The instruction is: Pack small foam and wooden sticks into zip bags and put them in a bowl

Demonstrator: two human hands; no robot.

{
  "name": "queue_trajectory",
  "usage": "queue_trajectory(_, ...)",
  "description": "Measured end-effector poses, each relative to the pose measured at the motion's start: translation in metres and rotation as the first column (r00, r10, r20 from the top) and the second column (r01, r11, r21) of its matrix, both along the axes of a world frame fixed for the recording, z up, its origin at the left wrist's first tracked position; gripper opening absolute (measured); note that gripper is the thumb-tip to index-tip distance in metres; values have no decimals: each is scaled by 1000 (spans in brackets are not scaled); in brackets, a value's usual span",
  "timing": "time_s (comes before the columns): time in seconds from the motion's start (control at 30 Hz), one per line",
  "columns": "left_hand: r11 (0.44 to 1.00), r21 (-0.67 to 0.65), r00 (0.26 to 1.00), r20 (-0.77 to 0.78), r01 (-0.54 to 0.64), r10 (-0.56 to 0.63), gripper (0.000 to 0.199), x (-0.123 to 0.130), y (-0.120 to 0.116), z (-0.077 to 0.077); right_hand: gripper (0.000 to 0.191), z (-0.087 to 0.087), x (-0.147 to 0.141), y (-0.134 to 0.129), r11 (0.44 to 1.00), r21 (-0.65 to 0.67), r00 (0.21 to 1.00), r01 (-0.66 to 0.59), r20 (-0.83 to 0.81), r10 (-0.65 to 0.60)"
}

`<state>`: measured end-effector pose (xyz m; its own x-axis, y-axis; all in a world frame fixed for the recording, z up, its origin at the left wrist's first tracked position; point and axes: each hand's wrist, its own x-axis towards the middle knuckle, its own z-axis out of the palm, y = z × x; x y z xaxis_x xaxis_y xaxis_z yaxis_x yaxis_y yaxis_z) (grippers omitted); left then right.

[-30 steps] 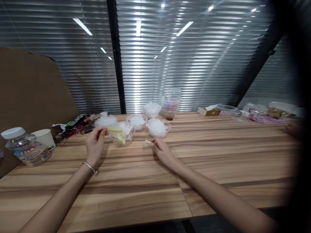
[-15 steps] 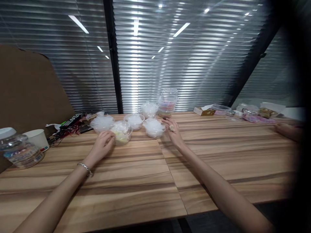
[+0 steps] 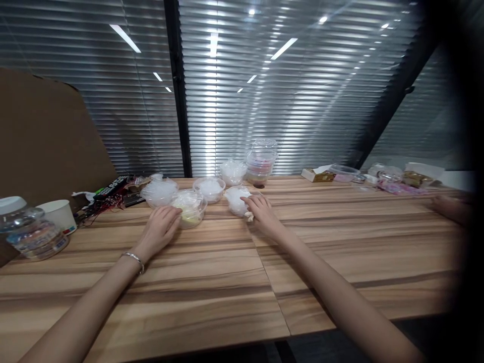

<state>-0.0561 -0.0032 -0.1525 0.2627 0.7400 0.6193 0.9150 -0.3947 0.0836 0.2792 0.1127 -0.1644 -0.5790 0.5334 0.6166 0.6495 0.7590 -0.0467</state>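
My left hand [image 3: 161, 225], with a silver bangle at the wrist, rests on the table. Its fingers are fairly straight, and their tips reach the left side of a clear plastic bowl [image 3: 192, 212] with something yellow-green and clear wrap in it. My right hand [image 3: 263, 216] lies across the right side of another clear bowl [image 3: 235, 201] of whitish, crinkled plastic. Its fingers stretch over the bowl's top, and a pale ring-like item shows at the thumb side. Whether it grips the rim is not clear. Behind are more such bowls, one in the middle [image 3: 209, 190] and one at left [image 3: 159, 192].
A stack of clear tubs [image 3: 261, 161] and a wrapped bowl [image 3: 233, 172] stand by the blinds. At left are a clear jar [image 3: 38, 237], a paper cup [image 3: 60, 216] and tangled wires [image 3: 109, 199]. Boxes and packets [image 3: 401, 176] line the back right, near another person's hand [image 3: 448, 206].
My right hand has moved left and slightly down, from beside the right bowl to over it. My left hand's fingers have straightened a little next to the yellow-green bowl.
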Motion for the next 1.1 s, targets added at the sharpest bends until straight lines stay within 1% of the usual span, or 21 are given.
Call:
queue_trajectory(0.17, 999, -4, 998, -35, -48, 48, 34, -1, 0, -1, 43, 4, -2, -5, 996, -3, 994, -87, -59, 87)
queue_trajectory(0.23, 999, -15, 998, -47, -52, 51, 33, -4, 2, -4, 35, 5, -3, -6, 995, -24, 992, -99, -84, 96)
queue_trajectory(0.33, 998, -10, 997, -55, -58, 57, 34, -7, 5, -7, 29, 6, -3, -8, 994, -41, 992, -100, -85, 96)
queue_trajectory(0.43, 997, -17, 996, -46, -72, 72, 41, -6, 4, -7, 27, 8, -3, -11, 993, -19, 993, -116, -41, 115)
queue_trajectory(0.57, 995, -34, 995, -25, -93, 92, 47, -4, 3, -6, 31, 11, -2, -14, 991, 12, 991, -136, 5, 136)
queue_trajectory(0.7, 994, -19, 994, -8, -107, 107, 49, -4, 3, -7, 32, 13, 0, -16, 988, 40, 988, -152, -7, 152)
queue_trajectory(0.77, 992, 12, 992, -4, -124, 124, 51, -4, 3, -8, 34, 13, 2, -16, 989, 61, 989, -131, -60, 135)
queue_trajectory(0.83, 988, 71, 990, -11, -138, 139, 55, -2, 2, -8, 37, 13, 5, -16, 993, 73, 987, -90, -127, 99)
queue_trajectory(0.97, 974, 183, 988, -54, -135, 147, 61, 5, -3, -7, 43, 17, 9, -18, 1000, 17, 959, -22, -281, 26)
queue_trajectory(1.03, 968, 218, 987, -73, -127, 146, 62, 8, -5, -7, 39, 22, 10, -20, 999, -40, 905, -15, -425, -3)
queue_trajectory(1.1, 961, 251, 987, -74, -119, 141, 62, 10, -7, -6, 32, 29, 9, -23, 994, -110, 799, -21, -599, -50)
